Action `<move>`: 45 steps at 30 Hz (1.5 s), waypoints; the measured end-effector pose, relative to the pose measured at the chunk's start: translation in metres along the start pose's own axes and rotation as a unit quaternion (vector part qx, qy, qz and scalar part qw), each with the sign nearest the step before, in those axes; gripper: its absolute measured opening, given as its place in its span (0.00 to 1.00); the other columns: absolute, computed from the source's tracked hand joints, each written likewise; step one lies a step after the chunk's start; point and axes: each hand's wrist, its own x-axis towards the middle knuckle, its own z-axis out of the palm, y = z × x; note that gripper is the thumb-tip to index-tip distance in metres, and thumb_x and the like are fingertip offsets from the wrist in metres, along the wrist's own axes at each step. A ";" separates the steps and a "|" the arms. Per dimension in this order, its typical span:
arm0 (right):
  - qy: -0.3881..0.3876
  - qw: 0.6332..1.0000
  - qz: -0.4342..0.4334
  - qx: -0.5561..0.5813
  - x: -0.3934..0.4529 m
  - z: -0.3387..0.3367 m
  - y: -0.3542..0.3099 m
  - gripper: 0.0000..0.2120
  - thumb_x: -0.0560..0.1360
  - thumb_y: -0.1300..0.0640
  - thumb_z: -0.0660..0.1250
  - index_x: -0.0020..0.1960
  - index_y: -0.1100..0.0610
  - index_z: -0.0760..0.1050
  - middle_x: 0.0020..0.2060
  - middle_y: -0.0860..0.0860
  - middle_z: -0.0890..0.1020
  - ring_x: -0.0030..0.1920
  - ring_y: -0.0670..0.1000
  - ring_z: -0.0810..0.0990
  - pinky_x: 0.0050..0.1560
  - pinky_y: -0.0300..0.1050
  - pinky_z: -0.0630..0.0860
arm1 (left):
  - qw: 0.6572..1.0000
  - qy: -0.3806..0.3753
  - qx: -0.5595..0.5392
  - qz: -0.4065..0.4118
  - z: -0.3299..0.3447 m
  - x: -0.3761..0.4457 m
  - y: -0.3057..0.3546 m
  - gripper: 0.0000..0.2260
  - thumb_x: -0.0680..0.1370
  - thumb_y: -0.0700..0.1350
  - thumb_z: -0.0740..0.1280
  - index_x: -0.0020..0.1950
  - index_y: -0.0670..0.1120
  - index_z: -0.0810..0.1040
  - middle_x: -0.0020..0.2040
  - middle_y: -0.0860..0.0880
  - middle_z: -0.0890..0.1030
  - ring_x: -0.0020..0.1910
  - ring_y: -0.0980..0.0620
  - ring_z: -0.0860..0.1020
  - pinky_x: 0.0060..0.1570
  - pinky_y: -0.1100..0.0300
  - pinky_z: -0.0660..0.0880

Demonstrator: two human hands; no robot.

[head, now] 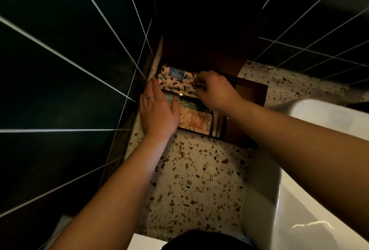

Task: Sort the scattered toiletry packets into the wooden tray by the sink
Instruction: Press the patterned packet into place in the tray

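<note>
A dark wooden tray [250, 98] with compartments sits on the terrazzo counter against the tiled corner. Its far compartment holds a speckled packet with a blue label [175, 76]. The near compartment holds a packet with an orange label [196, 120]. My left hand [157, 110], wearing a ring, lies flat with fingers together on the tray's left edge, covering part of the near packets. My right hand [213, 90] has its fingers pinched on the edge of a speckled packet [185, 87] in the far compartment.
A white sink basin [311, 169] fills the right side. Dark tiled walls [69, 70] close in on the left and behind. A dark wooden block [201, 50] stands behind the tray. Bare terrazzo counter [199, 179] lies in front of the tray.
</note>
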 end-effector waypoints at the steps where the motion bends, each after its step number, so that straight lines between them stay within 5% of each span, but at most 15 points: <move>1: 0.005 1.000 0.007 0.023 -0.004 -0.004 0.001 0.16 0.78 0.59 0.66 0.65 0.56 0.75 0.62 0.58 0.76 0.60 0.59 0.76 0.54 0.48 0.75 | 1.000 -0.005 -0.008 -0.001 -0.001 0.000 0.000 0.35 0.82 0.54 0.60 0.82 0.44 0.48 0.82 0.43 0.52 0.80 0.42 0.55 0.79 0.47 0.52; 10: 0.118 0.967 0.096 0.205 -0.046 -0.049 0.028 0.23 0.79 0.57 0.66 0.72 0.51 0.66 0.59 0.46 0.77 0.45 0.45 0.79 0.39 0.38 0.73 | 0.989 -0.019 -0.149 -0.009 -0.015 0.015 0.009 0.32 0.79 0.54 0.59 0.81 0.50 0.54 0.82 0.48 0.56 0.79 0.44 0.57 0.76 0.40 0.60; 18: 0.120 0.948 0.147 0.256 -0.037 -0.078 0.029 0.35 0.78 0.57 0.69 0.79 0.53 0.56 0.59 0.48 0.79 0.59 0.52 0.79 0.61 0.52 0.77 | 0.916 -0.052 -0.394 -0.057 -0.043 0.052 0.052 0.28 0.82 0.44 0.60 0.81 0.53 0.55 0.78 0.50 0.65 0.75 0.48 0.66 0.73 0.50 0.65; 21: 0.112 0.934 0.154 0.302 -0.030 -0.081 0.024 0.32 0.78 0.60 0.68 0.78 0.53 0.59 0.57 0.51 0.81 0.56 0.54 0.81 0.59 0.52 0.78 | 0.891 -0.070 -0.441 -0.075 -0.049 0.062 0.061 0.27 0.83 0.41 0.59 0.81 0.53 0.56 0.77 0.51 0.67 0.74 0.48 0.67 0.73 0.47 0.66; 27: 0.115 0.912 0.176 0.353 -0.031 -0.082 0.022 0.31 0.80 0.62 0.65 0.79 0.54 0.58 0.51 0.47 0.79 0.52 0.53 0.82 0.52 0.48 0.80 | 0.889 -0.067 -0.447 -0.066 -0.052 0.060 0.064 0.26 0.84 0.42 0.58 0.82 0.50 0.55 0.80 0.50 0.63 0.75 0.52 0.64 0.66 0.59 0.63; 33: 0.133 0.873 0.200 0.424 -0.050 -0.077 0.025 0.22 0.82 0.59 0.60 0.75 0.53 0.65 0.59 0.49 0.80 0.52 0.53 0.83 0.43 0.45 0.79 | 0.851 -0.058 -0.512 -0.100 -0.063 0.050 0.055 0.25 0.85 0.60 0.47 0.80 0.54 0.61 0.79 0.51 0.66 0.76 0.52 0.65 0.74 0.52 0.59; 37: 0.124 0.810 0.225 0.527 -0.070 -0.071 0.025 0.15 0.84 0.57 0.55 0.67 0.55 0.72 0.57 0.52 0.84 0.50 0.53 0.85 0.50 0.49 0.81 | 0.817 -0.060 -0.558 -0.131 -0.069 0.038 0.039 0.34 0.80 0.69 0.41 0.75 0.55 0.71 0.74 0.53 0.74 0.74 0.54 0.69 0.76 0.45 0.57; 42: 0.104 0.802 0.252 0.532 -0.091 -0.060 0.022 0.08 0.81 0.55 0.65 0.58 0.56 0.77 0.50 0.56 0.86 0.47 0.53 0.86 0.49 0.47 0.83 | 0.767 -0.073 -0.623 -0.131 -0.071 0.019 0.018 0.32 0.81 0.68 0.44 0.65 0.52 0.78 0.67 0.49 0.80 0.69 0.52 0.74 0.72 0.47 0.64; 45: 0.090 0.807 0.279 0.513 -0.100 -0.050 0.022 0.05 0.78 0.61 0.68 0.54 0.57 0.78 0.46 0.55 0.83 0.42 0.50 0.83 0.42 0.43 0.81 | 0.778 -0.065 -0.609 -0.142 -0.074 0.003 0.010 0.27 0.82 0.65 0.50 0.64 0.51 0.80 0.62 0.49 0.83 0.65 0.53 0.78 0.71 0.49 0.68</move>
